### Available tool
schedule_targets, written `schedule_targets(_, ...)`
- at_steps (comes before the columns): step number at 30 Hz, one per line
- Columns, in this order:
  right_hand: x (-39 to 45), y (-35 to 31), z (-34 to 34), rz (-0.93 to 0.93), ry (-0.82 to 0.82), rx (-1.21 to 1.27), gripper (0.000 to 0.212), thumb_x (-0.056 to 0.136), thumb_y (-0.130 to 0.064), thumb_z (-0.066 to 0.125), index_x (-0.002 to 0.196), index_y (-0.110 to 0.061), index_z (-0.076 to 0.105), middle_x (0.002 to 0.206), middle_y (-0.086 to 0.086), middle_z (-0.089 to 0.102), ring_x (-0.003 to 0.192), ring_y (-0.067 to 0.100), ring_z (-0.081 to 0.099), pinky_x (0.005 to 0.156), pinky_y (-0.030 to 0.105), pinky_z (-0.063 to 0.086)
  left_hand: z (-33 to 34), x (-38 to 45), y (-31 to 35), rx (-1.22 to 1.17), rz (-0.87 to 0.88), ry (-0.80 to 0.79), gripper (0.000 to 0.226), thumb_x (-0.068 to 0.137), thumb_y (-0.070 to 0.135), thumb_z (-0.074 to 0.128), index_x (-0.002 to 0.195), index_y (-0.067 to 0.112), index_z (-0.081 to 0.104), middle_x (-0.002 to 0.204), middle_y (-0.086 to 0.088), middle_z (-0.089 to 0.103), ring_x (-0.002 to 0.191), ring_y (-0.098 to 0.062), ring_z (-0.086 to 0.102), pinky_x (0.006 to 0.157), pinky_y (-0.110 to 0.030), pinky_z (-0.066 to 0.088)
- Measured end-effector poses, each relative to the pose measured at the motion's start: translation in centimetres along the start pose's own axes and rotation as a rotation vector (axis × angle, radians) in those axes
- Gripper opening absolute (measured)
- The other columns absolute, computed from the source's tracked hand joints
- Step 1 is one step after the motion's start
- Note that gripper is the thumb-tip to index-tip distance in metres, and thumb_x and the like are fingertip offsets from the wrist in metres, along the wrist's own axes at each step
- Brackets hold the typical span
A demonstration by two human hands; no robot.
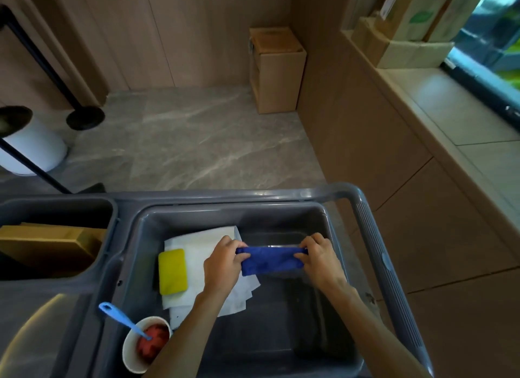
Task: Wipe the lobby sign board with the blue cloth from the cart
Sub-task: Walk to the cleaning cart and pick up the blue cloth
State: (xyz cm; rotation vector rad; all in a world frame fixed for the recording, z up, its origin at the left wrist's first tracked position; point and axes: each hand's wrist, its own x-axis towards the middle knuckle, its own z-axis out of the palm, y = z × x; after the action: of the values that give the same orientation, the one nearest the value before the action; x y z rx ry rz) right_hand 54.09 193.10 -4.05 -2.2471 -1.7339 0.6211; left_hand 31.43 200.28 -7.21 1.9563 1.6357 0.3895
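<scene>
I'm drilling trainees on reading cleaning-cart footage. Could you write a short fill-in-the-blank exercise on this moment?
1. The blue cloth is held by ____ hands, the left hand and the right hand.
2. The sponge on the white cloths is ____ in colour.
3. The brush with the blue handle stands in a ____.

Missing words: both; yellow; cup

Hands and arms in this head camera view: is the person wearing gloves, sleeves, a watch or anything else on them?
No. Both the left hand and the right hand are bare, with no gloves. Both forearms are uncovered as far as the picture shows; no sleeve edge, watch, bracelet or ring is visible.
</scene>
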Motion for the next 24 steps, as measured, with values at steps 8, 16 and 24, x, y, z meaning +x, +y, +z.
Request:
schedule_targets(8,-0.4,-2.6,-6.4,-0.017,0.127,0.205,0.005,0.091,-0.022,0.07,0.091,-0.02,0.066,0.09,-0.005,0.065,0.082,0.012,0.063,0.073,0.03,0.055,-5.7,-0.5,3.6,-0.062,0.122,0.119,0.008,0.093,0.024,0.066,0.095,0.028,0.06,0.104,0.017,0.049,0.095,-0.002,0.048,0.063,-0.009,0.031)
schedule_targets(16,-0.5,-6.0,-13.1,-0.13,0.266,0.277,0.005,0.087,-0.016,0.075,0.089,-0.015,0.071,0.076,-0.006,0.067,0.073,0.007,0.064,0.063,0.01,0.044,-11.4,-0.5,8.0,-0.213,0.181,0.266,0.009,0.095,0.016,0.061,0.104,0.02,0.064,0.103,0.001,0.059,0.086,-0.011,0.054,0.077,-0.027,0.043)
schedule_targets(24,-1.0,-9.4,-17.8,-0.24,0.346,0.212,0.008,0.091,-0.017,0.071,0.095,-0.012,0.076,0.083,0.0,0.073,0.075,0.009,0.064,0.07,0.017,0.048,-17.5,-0.8,10.6,-0.252,0.24,0.326,0.023,0.09,0.007,0.068,0.112,0.015,0.072,0.102,-0.004,0.061,0.092,-0.011,0.053,0.078,-0.011,0.035)
